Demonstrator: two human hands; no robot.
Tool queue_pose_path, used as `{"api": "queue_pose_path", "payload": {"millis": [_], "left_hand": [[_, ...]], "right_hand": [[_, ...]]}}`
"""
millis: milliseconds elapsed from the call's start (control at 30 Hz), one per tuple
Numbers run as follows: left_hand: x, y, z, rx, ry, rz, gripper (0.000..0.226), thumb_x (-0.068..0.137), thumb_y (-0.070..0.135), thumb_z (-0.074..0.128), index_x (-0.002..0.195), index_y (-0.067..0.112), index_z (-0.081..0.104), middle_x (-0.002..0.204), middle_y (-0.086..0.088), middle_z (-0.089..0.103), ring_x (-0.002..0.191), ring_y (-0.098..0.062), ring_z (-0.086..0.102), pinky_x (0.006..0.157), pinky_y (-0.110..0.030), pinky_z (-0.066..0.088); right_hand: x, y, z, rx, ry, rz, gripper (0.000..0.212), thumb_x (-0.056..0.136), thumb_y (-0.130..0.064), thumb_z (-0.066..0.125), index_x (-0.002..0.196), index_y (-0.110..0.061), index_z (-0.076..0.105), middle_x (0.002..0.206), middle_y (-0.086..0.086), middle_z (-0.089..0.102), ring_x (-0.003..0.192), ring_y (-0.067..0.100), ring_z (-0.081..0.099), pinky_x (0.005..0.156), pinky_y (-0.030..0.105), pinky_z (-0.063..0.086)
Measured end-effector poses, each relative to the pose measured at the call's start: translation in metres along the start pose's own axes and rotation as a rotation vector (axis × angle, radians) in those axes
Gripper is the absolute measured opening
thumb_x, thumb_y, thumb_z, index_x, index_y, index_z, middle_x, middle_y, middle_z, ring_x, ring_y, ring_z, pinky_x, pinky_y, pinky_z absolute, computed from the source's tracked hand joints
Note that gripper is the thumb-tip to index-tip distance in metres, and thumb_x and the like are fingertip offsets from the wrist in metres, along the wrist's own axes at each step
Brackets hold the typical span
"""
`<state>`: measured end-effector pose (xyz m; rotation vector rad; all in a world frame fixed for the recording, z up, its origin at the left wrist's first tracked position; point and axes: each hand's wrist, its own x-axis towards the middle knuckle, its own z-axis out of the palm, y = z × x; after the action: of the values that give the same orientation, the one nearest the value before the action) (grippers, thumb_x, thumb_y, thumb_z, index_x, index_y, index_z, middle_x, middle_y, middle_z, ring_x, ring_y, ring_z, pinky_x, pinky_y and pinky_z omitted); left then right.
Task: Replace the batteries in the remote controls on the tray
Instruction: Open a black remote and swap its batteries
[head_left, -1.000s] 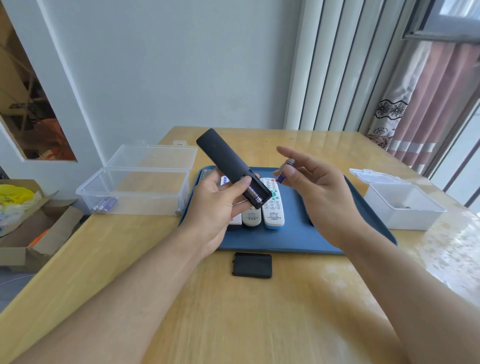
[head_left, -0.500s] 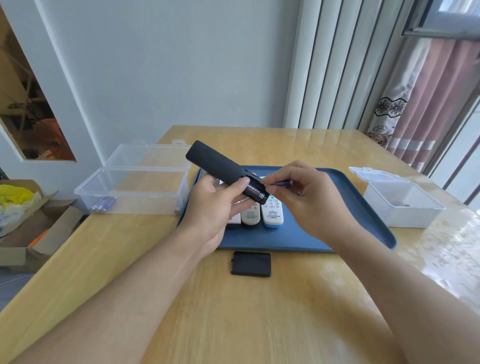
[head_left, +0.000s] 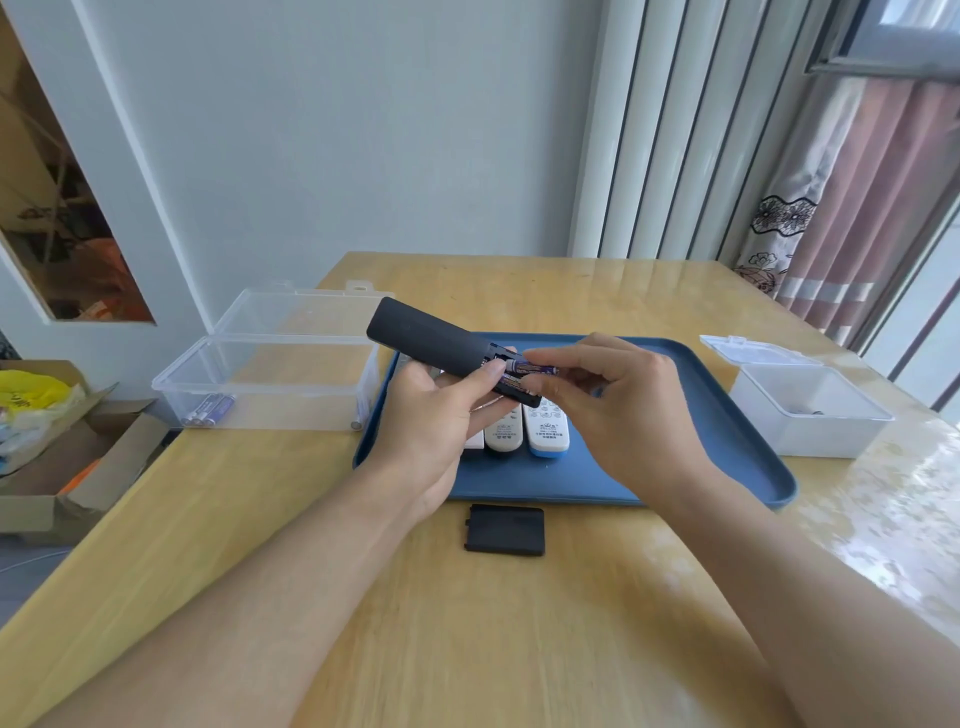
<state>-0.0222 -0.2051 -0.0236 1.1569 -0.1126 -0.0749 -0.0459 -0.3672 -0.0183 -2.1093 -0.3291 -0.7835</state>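
My left hand (head_left: 435, 415) grips a black remote (head_left: 431, 340) back side up above the blue tray (head_left: 727, 441), its battery compartment open. My right hand (head_left: 613, 405) pinches a purple battery (head_left: 535, 370) and holds it at the open compartment, where another purple battery lies. The black battery cover (head_left: 505, 530) lies on the table in front of the tray. White remotes (head_left: 545, 431) lie on the tray under my hands, partly hidden.
An open clear box (head_left: 270, 379) with purple batteries (head_left: 210, 410) stands left of the tray. A white open box (head_left: 808, 410) sits at the right. A cardboard box (head_left: 67, 457) stands on the floor beyond the table's left edge.
My right hand brought the purple battery left and down to the remote's open compartment. My left hand tilted the remote flatter.
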Motion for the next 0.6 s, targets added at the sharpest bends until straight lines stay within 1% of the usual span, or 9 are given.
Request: {"api": "queue_pose_path", "payload": {"millis": [67, 133, 233, 300, 433, 533, 600], "left_hand": [[0.0023, 0.0008, -0.0016, -0.009, 0.034, 0.006, 0.019, 0.095, -0.002, 0.064, 0.113, -0.004, 0.061, 0.112, -0.021, 0.073, 0.102, -0.033, 0.074, 0.093, -0.045, 0.060], [0.0032, 0.0010, -0.0028, -0.001, 0.038, 0.003, 0.018, 0.095, -0.002, 0.065, 0.112, -0.003, 0.061, 0.112, -0.021, 0.073, 0.104, -0.034, 0.073, 0.093, -0.046, 0.059], [0.0034, 0.0000, -0.0028, 0.016, 0.031, 0.008, 0.019, 0.094, -0.001, 0.066, 0.111, -0.006, 0.061, 0.103, -0.017, 0.074, 0.105, -0.034, 0.073, 0.093, -0.047, 0.059], [0.0028, -0.0005, -0.0022, 0.022, 0.034, 0.010, 0.025, 0.094, -0.002, 0.066, 0.116, -0.011, 0.059, 0.105, -0.018, 0.075, 0.104, -0.034, 0.073, 0.093, -0.047, 0.059], [0.0011, -0.0015, -0.0016, 0.057, 0.027, 0.003, 0.030, 0.092, 0.000, 0.069, 0.119, -0.010, 0.060, 0.108, -0.018, 0.075, 0.102, -0.032, 0.074, 0.088, -0.042, 0.062], [0.0011, 0.0003, -0.0026, 0.065, 0.026, -0.011, 0.032, 0.092, 0.002, 0.069, 0.120, -0.009, 0.059, 0.112, -0.020, 0.074, 0.102, -0.031, 0.074, 0.082, -0.038, 0.063], [0.0025, 0.0025, -0.0046, 0.072, 0.011, -0.024, 0.027, 0.093, 0.002, 0.068, 0.117, -0.008, 0.060, 0.110, -0.018, 0.075, 0.098, -0.029, 0.075, 0.078, -0.035, 0.063]], "right_hand": [[0.0000, 0.0024, 0.0002, -0.065, -0.043, -0.042, 0.024, 0.089, -0.012, 0.074, 0.109, -0.026, 0.078, 0.077, -0.007, 0.062, 0.068, 0.008, 0.056, 0.064, 0.008, 0.039], [-0.0005, 0.0034, -0.0002, -0.097, -0.065, -0.050, 0.024, 0.092, -0.012, 0.071, 0.112, -0.023, 0.077, 0.077, -0.008, 0.063, 0.069, 0.007, 0.056, 0.064, 0.008, 0.039], [-0.0018, 0.0016, -0.0017, -0.050, -0.087, 0.009, 0.014, 0.091, -0.012, 0.072, 0.101, -0.022, 0.075, 0.078, -0.006, 0.070, 0.070, 0.011, 0.060, 0.062, 0.010, 0.042], [-0.0021, 0.0001, -0.0023, -0.015, -0.089, 0.031, 0.006, 0.091, -0.014, 0.073, 0.092, -0.020, 0.071, 0.074, -0.007, 0.070, 0.068, 0.014, 0.059, 0.060, 0.010, 0.041], [-0.0024, -0.0013, -0.0016, 0.003, -0.086, 0.026, 0.003, 0.088, -0.017, 0.076, 0.089, -0.018, 0.073, 0.072, -0.010, 0.069, 0.066, 0.011, 0.059, 0.059, 0.010, 0.041], [-0.0020, 0.0027, -0.0004, -0.024, -0.090, 0.014, 0.010, 0.081, -0.020, 0.083, 0.090, -0.019, 0.079, 0.071, -0.011, 0.063, 0.064, 0.007, 0.055, 0.060, 0.012, 0.039], [-0.0014, 0.0058, -0.0015, 0.002, -0.093, 0.039, 0.018, 0.073, -0.028, 0.087, 0.089, -0.025, 0.081, 0.071, -0.008, 0.061, 0.062, 0.007, 0.052, 0.060, 0.013, 0.038]]}}
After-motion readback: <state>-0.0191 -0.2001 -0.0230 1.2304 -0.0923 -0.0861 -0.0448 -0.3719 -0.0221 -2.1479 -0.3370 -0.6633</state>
